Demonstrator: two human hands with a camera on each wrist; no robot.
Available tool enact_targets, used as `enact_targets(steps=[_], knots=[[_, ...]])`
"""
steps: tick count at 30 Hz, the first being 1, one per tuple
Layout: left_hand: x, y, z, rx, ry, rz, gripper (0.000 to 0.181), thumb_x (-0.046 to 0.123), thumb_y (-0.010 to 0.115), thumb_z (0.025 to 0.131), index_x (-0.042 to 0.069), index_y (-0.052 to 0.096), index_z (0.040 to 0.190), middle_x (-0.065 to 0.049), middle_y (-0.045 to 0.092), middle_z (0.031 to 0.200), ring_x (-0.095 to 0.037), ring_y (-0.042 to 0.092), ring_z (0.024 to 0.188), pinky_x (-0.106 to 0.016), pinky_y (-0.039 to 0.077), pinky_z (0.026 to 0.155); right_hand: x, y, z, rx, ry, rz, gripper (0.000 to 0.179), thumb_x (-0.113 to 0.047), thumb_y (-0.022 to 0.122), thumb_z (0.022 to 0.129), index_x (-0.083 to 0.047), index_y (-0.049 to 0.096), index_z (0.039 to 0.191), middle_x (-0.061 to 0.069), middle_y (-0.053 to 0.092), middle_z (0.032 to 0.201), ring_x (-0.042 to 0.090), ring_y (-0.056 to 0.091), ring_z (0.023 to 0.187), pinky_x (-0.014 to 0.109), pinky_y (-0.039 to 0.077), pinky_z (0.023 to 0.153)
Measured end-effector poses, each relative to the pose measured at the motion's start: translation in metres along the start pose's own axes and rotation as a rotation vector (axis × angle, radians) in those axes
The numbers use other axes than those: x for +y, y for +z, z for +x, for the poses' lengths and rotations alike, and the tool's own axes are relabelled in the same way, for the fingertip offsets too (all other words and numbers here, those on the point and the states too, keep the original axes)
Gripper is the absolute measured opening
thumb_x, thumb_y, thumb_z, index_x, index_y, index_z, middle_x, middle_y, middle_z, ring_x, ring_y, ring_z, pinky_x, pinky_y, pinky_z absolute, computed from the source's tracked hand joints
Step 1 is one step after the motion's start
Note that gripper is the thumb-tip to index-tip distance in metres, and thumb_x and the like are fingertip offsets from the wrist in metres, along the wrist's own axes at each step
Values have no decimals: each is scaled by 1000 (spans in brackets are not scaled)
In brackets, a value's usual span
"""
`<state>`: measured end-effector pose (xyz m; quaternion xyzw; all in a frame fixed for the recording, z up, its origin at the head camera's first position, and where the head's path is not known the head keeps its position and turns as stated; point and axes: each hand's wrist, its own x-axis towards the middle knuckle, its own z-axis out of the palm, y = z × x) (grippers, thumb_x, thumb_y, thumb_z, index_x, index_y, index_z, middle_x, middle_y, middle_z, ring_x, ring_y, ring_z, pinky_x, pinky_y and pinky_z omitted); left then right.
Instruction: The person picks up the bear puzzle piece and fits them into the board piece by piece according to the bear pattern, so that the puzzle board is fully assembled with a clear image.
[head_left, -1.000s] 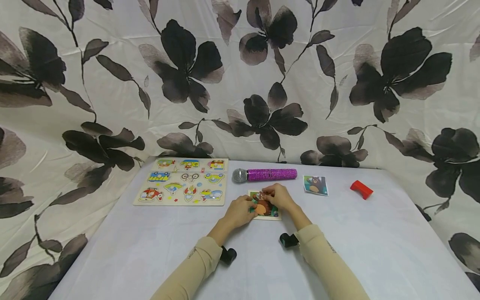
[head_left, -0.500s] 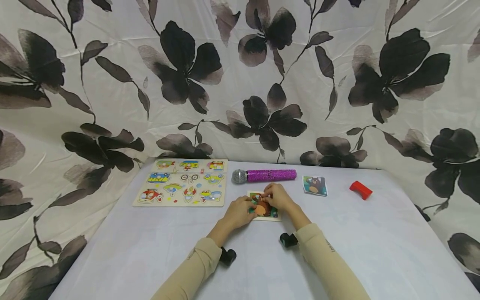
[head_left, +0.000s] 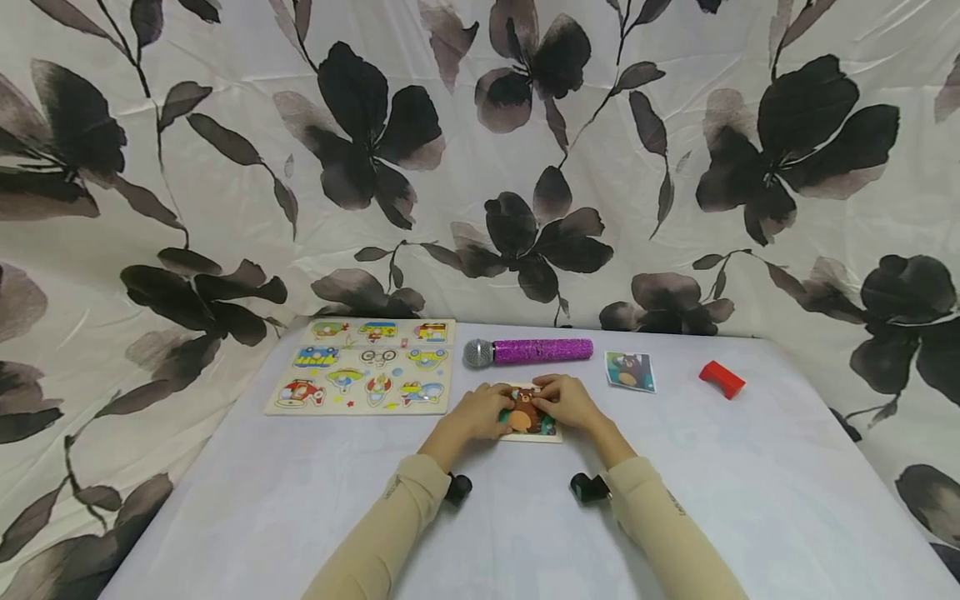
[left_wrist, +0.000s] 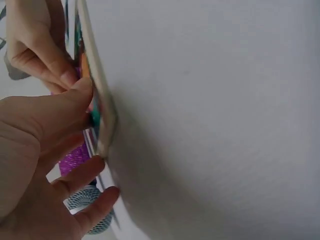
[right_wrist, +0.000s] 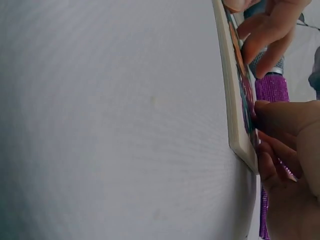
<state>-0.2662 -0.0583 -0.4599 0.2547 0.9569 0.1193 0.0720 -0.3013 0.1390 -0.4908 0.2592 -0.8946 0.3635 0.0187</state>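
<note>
A small square wooden puzzle (head_left: 526, 414) with a brown bear picture lies flat on the table between both hands. My left hand (head_left: 482, 412) holds it at the left side. In the left wrist view the thumb (left_wrist: 82, 90) lies over the picture and other fingertips reach the board's edge and the tabletop. My right hand (head_left: 570, 402) grips the upper right side. The right wrist view shows its thumb (right_wrist: 272, 112) on the picture, with curled fingers at the far edge. Part of the picture is hidden under the fingers.
Behind the hands lies a purple glitter microphone (head_left: 528, 351). A wooden vehicle puzzle board (head_left: 362, 367) is at the left. To the right are a bear picture card (head_left: 630, 372) and a red block (head_left: 722, 380). A flower-print cloth (head_left: 420, 275) hangs behind the table.
My right hand has moved from over the bear's head outward to the board's upper right side, uncovering the bear's face. My left hand has shifted slightly up along the left side.
</note>
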Motion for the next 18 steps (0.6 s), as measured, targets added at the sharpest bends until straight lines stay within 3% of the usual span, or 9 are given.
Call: enact_targets(steps=[8, 18], knots=[[1, 3, 3, 11, -4, 17, 36, 33, 62, 90, 9, 66, 116, -4, 53, 135, -29, 51, 113, -50, 46, 89, -1, 0, -3, -9, 6, -56, 14, -8, 67, 84, 5, 74, 85, 24, 60, 115, 43, 51, 111, 54, 39, 98], [0, 14, 1, 64, -41, 46, 41, 37, 65, 87, 12, 64, 120, -4, 51, 137, -24, 50, 108, -42, 45, 85, -7, -7, -19, -37, 4, -96, 19, -4, 65, 85, 8, 70, 98, 27, 55, 124, 46, 48, 116, 55, 36, 102]])
